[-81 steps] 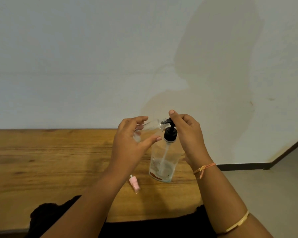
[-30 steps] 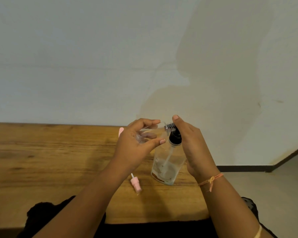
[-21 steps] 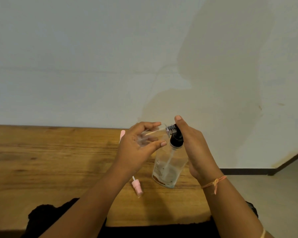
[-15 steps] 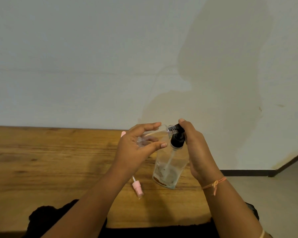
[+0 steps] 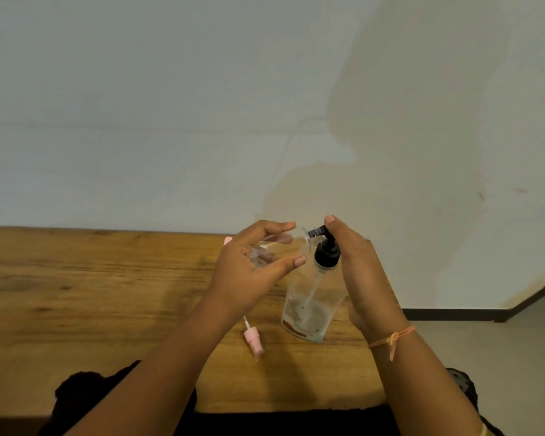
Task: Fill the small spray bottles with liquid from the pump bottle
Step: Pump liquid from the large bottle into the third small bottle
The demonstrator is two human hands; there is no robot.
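I had the L hand (image 5: 249, 273) curled loosely round the spray bottle (image 5: 262, 250), neck at the pump (image 5: 326, 251) spout. R hand (image 5: 361, 265) index finger (image 5: 331, 222) lay near-straight atop the pump; thumb hidden.

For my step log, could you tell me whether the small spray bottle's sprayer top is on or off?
Off. The pink sprayer top lies on the table, apart from the small spray bottle.
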